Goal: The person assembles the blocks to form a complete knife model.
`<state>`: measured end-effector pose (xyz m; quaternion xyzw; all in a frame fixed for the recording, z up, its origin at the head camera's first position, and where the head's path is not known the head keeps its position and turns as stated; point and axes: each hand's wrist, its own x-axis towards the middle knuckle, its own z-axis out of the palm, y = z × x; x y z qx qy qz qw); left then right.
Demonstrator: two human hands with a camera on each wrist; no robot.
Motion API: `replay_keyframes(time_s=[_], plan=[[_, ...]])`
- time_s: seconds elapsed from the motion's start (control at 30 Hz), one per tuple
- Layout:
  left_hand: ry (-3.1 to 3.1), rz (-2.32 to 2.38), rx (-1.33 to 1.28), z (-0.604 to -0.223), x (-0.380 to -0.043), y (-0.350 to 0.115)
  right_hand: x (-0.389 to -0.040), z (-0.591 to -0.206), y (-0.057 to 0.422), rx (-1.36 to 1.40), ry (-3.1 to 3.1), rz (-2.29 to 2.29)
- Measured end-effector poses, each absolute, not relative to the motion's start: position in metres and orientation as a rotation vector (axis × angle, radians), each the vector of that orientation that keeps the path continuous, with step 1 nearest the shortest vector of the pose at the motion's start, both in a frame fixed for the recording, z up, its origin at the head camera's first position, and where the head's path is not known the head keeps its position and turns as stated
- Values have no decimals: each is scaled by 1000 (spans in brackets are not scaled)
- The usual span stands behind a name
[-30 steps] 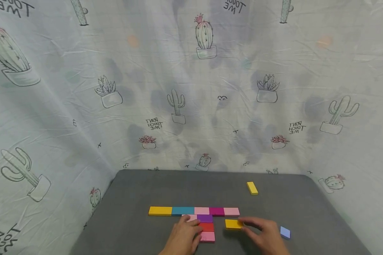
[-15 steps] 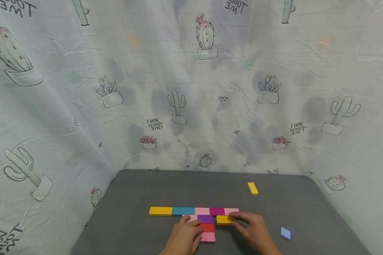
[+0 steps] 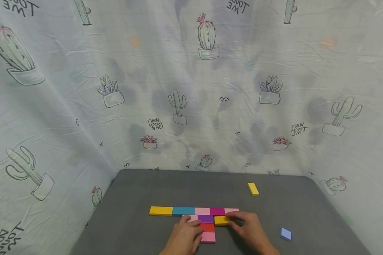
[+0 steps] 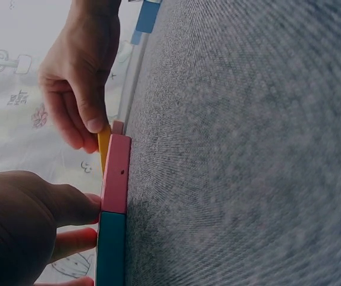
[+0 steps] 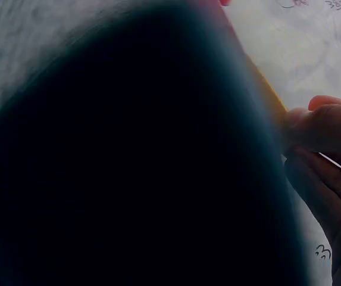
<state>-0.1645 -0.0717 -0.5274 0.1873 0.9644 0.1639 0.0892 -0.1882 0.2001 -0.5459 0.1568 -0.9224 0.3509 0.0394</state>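
My right hand (image 3: 249,228) pinches a flat orange-yellow block (image 3: 220,221) between thumb and fingers, its left end right at a purple block (image 3: 205,219) and a red block (image 3: 208,227). My left hand (image 3: 182,236) rests with spread fingers on the block group, over a light pink block (image 3: 193,216) and beside a pink block (image 3: 208,237). In the left wrist view, its thumb and fingers press along a teal block (image 4: 110,250) and the pink one; the head view hides that teal block. Behind runs a row: yellow (image 3: 161,211), teal, light pink, magenta, light pink.
A lone yellow block (image 3: 253,189) lies at the back right of the dark grey table (image 3: 131,233). A light blue block (image 3: 286,233) lies to the right of my right hand. A cactus-print curtain (image 3: 191,141) encloses the table's back and sides. Something dark covers much of the right wrist view.
My right hand has carried the orange-yellow block leftward and slightly back, up to the purple and red blocks. The left hand has stayed in place.
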Motion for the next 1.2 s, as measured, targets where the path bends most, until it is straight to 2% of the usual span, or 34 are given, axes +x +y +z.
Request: replay_keyframes(time_s=[0.77, 1.2], plan=[[2900, 457, 581, -531, -164, -71, -192, -545, 195, 662, -2821, 944], [2894, 482, 558, -528, -162, -73, -193, -548, 191, 655, -2784, 888]])
